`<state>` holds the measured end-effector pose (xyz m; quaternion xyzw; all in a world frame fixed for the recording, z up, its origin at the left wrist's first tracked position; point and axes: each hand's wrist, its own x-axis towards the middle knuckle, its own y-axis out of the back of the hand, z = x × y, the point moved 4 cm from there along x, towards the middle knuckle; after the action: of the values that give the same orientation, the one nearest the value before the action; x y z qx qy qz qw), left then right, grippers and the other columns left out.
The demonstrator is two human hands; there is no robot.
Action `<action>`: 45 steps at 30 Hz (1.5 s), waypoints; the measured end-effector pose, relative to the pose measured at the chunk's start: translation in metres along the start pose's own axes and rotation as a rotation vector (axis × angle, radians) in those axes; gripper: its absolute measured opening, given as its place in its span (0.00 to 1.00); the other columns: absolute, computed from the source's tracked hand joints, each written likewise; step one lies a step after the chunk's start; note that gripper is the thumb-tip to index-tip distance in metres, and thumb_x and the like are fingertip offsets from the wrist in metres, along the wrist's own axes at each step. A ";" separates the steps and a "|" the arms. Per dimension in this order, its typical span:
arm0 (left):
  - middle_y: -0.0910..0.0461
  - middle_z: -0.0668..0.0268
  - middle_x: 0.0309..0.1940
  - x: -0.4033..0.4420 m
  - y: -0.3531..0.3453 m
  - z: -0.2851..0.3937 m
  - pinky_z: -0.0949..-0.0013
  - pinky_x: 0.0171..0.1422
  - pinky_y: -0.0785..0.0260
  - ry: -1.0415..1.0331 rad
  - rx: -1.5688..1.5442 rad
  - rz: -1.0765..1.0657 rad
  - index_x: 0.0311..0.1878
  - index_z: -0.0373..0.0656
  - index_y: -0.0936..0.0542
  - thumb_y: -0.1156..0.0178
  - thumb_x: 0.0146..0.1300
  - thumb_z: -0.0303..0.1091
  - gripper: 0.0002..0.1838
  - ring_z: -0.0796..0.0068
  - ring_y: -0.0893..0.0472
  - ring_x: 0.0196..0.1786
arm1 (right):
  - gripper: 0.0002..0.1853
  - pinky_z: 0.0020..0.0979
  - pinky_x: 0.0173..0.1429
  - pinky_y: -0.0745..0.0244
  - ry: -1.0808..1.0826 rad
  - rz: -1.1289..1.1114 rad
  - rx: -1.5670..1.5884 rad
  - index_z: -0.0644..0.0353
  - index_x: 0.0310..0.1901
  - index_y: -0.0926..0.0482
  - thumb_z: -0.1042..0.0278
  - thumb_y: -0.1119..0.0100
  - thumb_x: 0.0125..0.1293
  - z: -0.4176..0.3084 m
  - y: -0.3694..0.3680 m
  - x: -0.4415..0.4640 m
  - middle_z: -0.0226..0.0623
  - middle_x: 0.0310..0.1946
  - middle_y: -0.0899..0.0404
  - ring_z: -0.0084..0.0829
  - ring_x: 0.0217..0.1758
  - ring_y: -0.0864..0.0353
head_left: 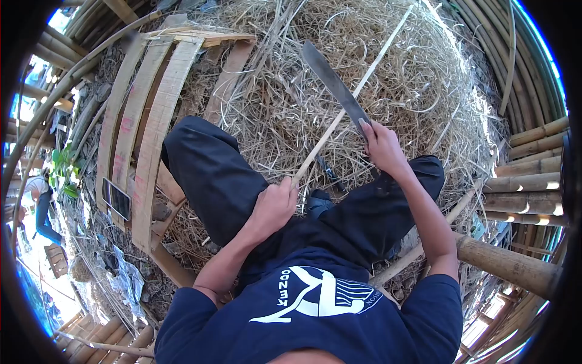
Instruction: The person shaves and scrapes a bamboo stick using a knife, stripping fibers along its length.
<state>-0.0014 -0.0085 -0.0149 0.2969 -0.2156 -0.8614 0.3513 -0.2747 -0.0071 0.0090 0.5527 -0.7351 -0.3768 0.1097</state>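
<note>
Over dry straw [424,91], left hand [274,204] grips a strip [323,144], right hand [384,145] a knife [333,77].
Strip looks light, bendy; hold its end.

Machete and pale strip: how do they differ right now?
The machete has a dark, broad blade; the pale strip is light-coloured and narrow. The strip looks longer than the machete. The right hand holds the machete, the left hand the strip. Both are elongated and cross in view.
</note>
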 end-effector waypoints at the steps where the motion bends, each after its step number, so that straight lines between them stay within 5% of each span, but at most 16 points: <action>1: 0.22 0.43 0.22 0.000 0.000 -0.001 0.43 0.36 0.29 -0.002 0.003 0.001 0.38 0.34 0.28 0.50 0.71 0.37 0.13 0.38 0.21 0.29 | 0.17 0.43 0.28 0.34 0.001 0.003 0.003 0.66 0.35 0.25 0.59 0.51 0.75 0.000 -0.004 -0.004 0.53 0.19 0.27 0.51 0.21 0.28; 6: 0.23 0.43 0.21 0.003 -0.004 -0.008 0.42 0.35 0.29 -0.021 -0.035 0.039 0.39 0.34 0.27 0.50 0.70 0.36 0.12 0.37 0.21 0.28 | 0.16 0.45 0.31 0.31 0.213 -0.221 -0.104 0.64 0.42 0.24 0.57 0.52 0.75 -0.018 -0.034 -0.034 0.54 0.22 0.26 0.52 0.23 0.25; 12: 0.23 0.42 0.23 0.002 0.002 -0.001 0.45 0.36 0.32 0.033 -0.055 0.024 0.38 0.33 0.27 0.50 0.71 0.36 0.13 0.37 0.22 0.31 | 0.15 0.41 0.26 0.34 0.054 -0.019 -0.015 0.65 0.41 0.23 0.60 0.52 0.76 -0.011 -0.016 -0.002 0.53 0.19 0.27 0.48 0.18 0.29; 14: 0.24 0.42 0.23 0.006 -0.001 -0.007 0.45 0.36 0.32 0.026 -0.051 0.037 0.38 0.33 0.27 0.50 0.71 0.36 0.13 0.37 0.22 0.31 | 0.16 0.43 0.28 0.32 0.042 -0.099 -0.004 0.65 0.41 0.24 0.59 0.52 0.75 -0.015 -0.032 -0.022 0.54 0.20 0.26 0.50 0.19 0.27; 15: 0.24 0.42 0.23 0.006 -0.003 -0.009 0.45 0.35 0.32 0.021 -0.051 0.041 0.38 0.33 0.27 0.50 0.71 0.36 0.13 0.37 0.23 0.30 | 0.15 0.46 0.31 0.31 0.244 -0.100 -0.023 0.63 0.41 0.23 0.58 0.53 0.75 -0.022 -0.042 -0.034 0.55 0.21 0.25 0.55 0.22 0.25; 18: 0.24 0.42 0.23 0.004 -0.003 -0.011 0.45 0.35 0.32 0.014 -0.049 0.053 0.38 0.33 0.27 0.49 0.71 0.35 0.13 0.37 0.23 0.30 | 0.16 0.49 0.31 0.33 0.143 -0.295 -0.076 0.62 0.39 0.24 0.56 0.52 0.75 -0.025 -0.050 -0.045 0.56 0.20 0.26 0.59 0.26 0.25; 24: 0.24 0.40 0.24 0.006 0.004 -0.003 0.45 0.37 0.32 0.067 -0.102 0.021 0.39 0.32 0.26 0.50 0.71 0.35 0.13 0.37 0.22 0.32 | 0.16 0.45 0.26 0.34 0.084 -0.107 0.040 0.65 0.37 0.26 0.59 0.51 0.75 -0.028 -0.041 -0.029 0.55 0.19 0.27 0.55 0.23 0.25; 30: 0.24 0.41 0.23 0.007 -0.002 -0.009 0.47 0.35 0.33 0.015 -0.070 0.053 0.39 0.31 0.26 0.50 0.71 0.34 0.13 0.38 0.22 0.31 | 0.15 0.47 0.28 0.33 0.217 -0.285 -0.048 0.63 0.37 0.25 0.59 0.50 0.74 -0.037 -0.049 -0.050 0.55 0.20 0.25 0.59 0.26 0.25; 34: 0.24 0.40 0.24 0.006 0.000 -0.007 0.47 0.35 0.33 0.041 -0.125 0.040 0.40 0.30 0.26 0.50 0.71 0.35 0.14 0.38 0.22 0.31 | 0.15 0.47 0.28 0.33 0.121 -0.097 0.020 0.63 0.39 0.24 0.59 0.50 0.75 -0.031 -0.050 -0.040 0.55 0.22 0.24 0.58 0.26 0.24; 38: 0.24 0.41 0.22 0.009 -0.002 -0.012 0.48 0.34 0.33 0.009 -0.089 0.086 0.38 0.29 0.25 0.49 0.71 0.34 0.14 0.39 0.22 0.29 | 0.14 0.46 0.30 0.30 0.229 -0.389 -0.096 0.63 0.38 0.25 0.59 0.49 0.74 -0.032 -0.074 -0.067 0.57 0.22 0.25 0.60 0.28 0.24; 45: 0.24 0.40 0.22 0.007 0.002 -0.008 0.48 0.35 0.33 0.066 -0.143 0.069 0.38 0.27 0.24 0.49 0.71 0.34 0.16 0.39 0.22 0.30 | 0.15 0.47 0.28 0.33 0.054 -0.171 0.065 0.63 0.36 0.26 0.59 0.50 0.74 -0.032 -0.060 -0.047 0.56 0.20 0.26 0.59 0.26 0.24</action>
<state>0.0005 -0.0165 -0.0218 0.2916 -0.1521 -0.8518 0.4078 -0.1949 0.0144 0.0024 0.6267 -0.6938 -0.3458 0.0791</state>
